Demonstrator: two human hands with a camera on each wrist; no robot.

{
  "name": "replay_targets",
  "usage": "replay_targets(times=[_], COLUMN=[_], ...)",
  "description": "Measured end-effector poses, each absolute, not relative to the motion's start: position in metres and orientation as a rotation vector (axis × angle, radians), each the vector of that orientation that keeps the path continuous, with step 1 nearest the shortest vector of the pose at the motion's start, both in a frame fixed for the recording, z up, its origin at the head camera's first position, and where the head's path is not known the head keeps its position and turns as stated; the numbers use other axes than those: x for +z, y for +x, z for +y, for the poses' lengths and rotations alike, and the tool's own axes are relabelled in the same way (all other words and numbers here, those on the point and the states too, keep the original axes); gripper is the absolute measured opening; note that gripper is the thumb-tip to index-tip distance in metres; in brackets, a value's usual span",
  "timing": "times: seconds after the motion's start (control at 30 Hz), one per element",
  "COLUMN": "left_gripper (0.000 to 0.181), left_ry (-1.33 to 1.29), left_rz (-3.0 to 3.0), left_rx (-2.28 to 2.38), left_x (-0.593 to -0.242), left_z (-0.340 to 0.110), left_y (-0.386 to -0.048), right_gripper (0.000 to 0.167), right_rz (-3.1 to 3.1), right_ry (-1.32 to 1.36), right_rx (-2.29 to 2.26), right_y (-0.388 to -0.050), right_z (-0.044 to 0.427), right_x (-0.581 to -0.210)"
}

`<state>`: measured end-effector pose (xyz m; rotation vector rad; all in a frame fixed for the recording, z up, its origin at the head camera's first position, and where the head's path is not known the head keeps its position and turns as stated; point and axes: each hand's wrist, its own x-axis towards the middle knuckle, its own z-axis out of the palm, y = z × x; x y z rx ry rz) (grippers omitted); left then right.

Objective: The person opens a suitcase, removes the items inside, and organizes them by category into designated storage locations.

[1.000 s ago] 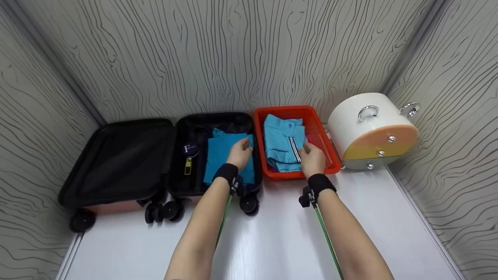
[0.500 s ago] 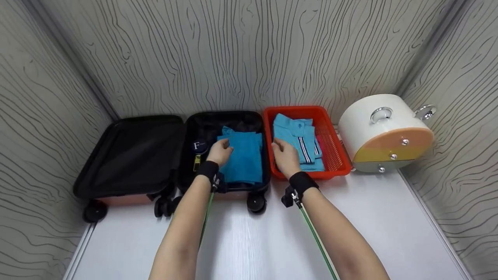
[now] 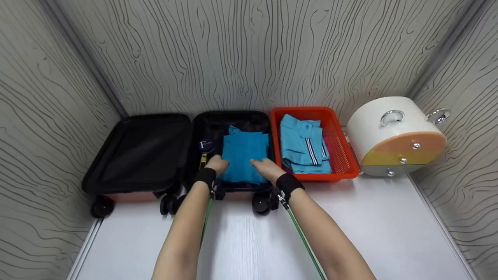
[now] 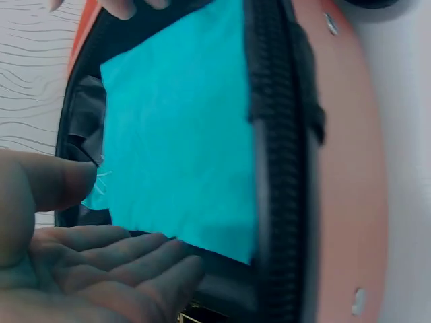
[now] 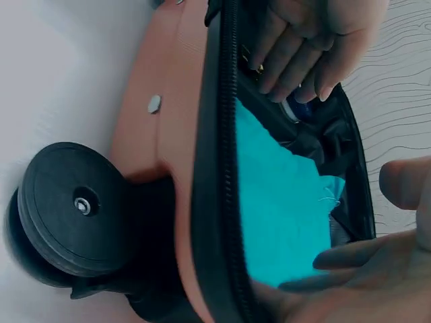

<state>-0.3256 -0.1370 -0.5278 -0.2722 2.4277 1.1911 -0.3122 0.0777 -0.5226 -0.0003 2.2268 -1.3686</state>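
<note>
A folded teal-blue garment lies flat in the right half of an open black-lined suitcase, a small corner poking out at its back. At its left edge is my left hand, fingers extended with the palm towards the cloth in the left wrist view. On the opposite side my right hand reaches over the suitcase rim, fingers stretched along the garment's right edge in the right wrist view. Neither hand grips anything; exact contact with the cloth is unclear. Left of the garment lie a round dark item marked F and a yellow-and-black item.
The suitcase's black lid half lies open at left. Black wheels stick out in front. A red basket at right holds a folded light-blue garment with striped trim. Beyond stands a white drum-shaped drawer box.
My right hand has moved left from the red basket to the suitcase. My left hand has shifted from above the teal-blue garment to its left edge. The view has turned slightly right-to-left.
</note>
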Motion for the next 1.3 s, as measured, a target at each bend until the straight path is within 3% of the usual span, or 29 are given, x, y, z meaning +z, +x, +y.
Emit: replay_targets(times=[0.2, 0.43, 0.83, 1.03, 1.2, 1.3], left_gripper=[0.048, 0.065, 0.055, 0.028, 0.02, 0.011], left_ry=[-0.278, -0.297, -0.235, -0.263, -0.3, -0.322], left_rz=[2.367, 2.328, 2.402, 2.407, 2.402, 2.412], left_rx=[1.205, 1.231, 1.006, 0.993, 1.021, 1.036], left_x=[-0.54, -0.551, -0.557, -0.548, -0.547, -0.551], left_z=[-0.137, -0.135, -0.132, -0.125, -0.124, -0.125], left_y=[-0.327, -0.337, -0.331, -0.33, -0.333, -0.333], right_gripper=[0.078, 0.07, 0.061, 0.057, 0.058, 0.031], right_rz=[2.133, 2.047, 2.044, 2.028, 2.086, 2.114], right_ry=[0.05, 0.096, 0.122, 0.204, 0.223, 0.236], right_rx=[-1.37, -1.442, -1.485, -1.56, -1.552, -1.55], right_y=[-0.31, -0.313, -0.317, -0.319, -0.321, -0.324], right_z=[0.074, 0.07, 0.067, 0.066, 0.066, 0.066], right_x=[-0.523, -0.525, -0.531, -0.533, -0.537, -0.542])
